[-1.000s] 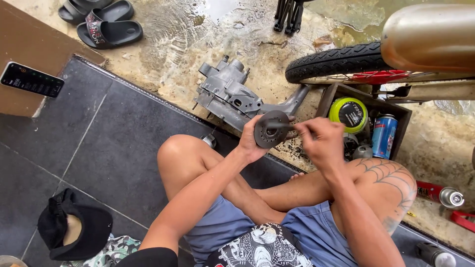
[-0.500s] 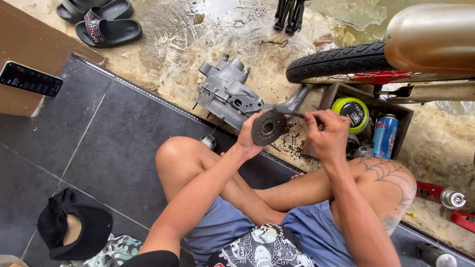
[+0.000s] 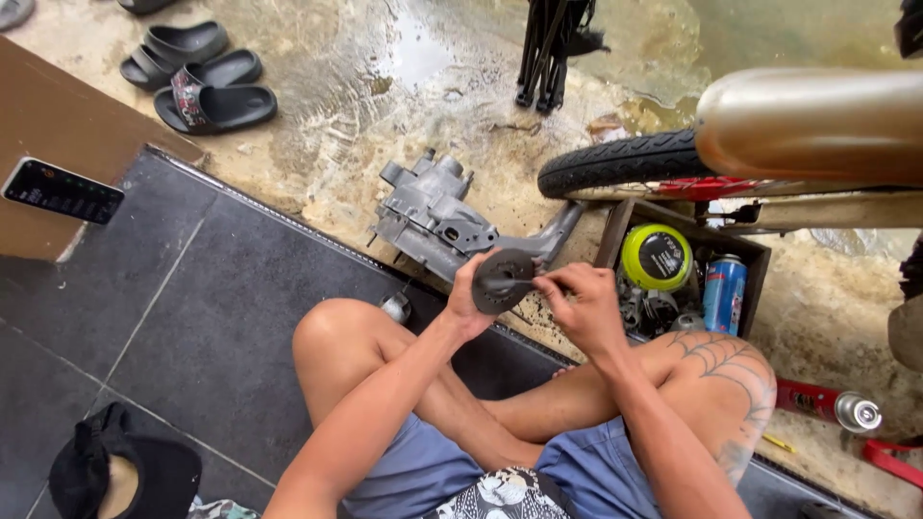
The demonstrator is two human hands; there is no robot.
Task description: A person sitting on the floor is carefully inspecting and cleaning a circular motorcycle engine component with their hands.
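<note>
I sit cross-legged on a dark tiled floor. My left hand (image 3: 468, 298) holds a dark round metal disc part (image 3: 502, 279) up in front of me, gripping its left edge. My right hand (image 3: 579, 303) pinches at the disc's centre from the right; whether it holds a small tool I cannot tell. Just beyond the disc, a grey metal engine casing (image 3: 433, 216) lies on the wet concrete.
A wooden box (image 3: 745, 245) at right holds a yellow-green round tin (image 3: 657, 257), a blue can (image 3: 723, 291) and small parts. A motorcycle tyre (image 3: 615, 163) and tank stand behind it. Sandals (image 3: 202, 77) lie far left, a phone (image 3: 62, 190) on a brown ledge, a black cap (image 3: 125, 471) near me.
Both hands with the disc have stayed close together and shifted slightly down. My right fingers have moved in onto the disc's centre.
</note>
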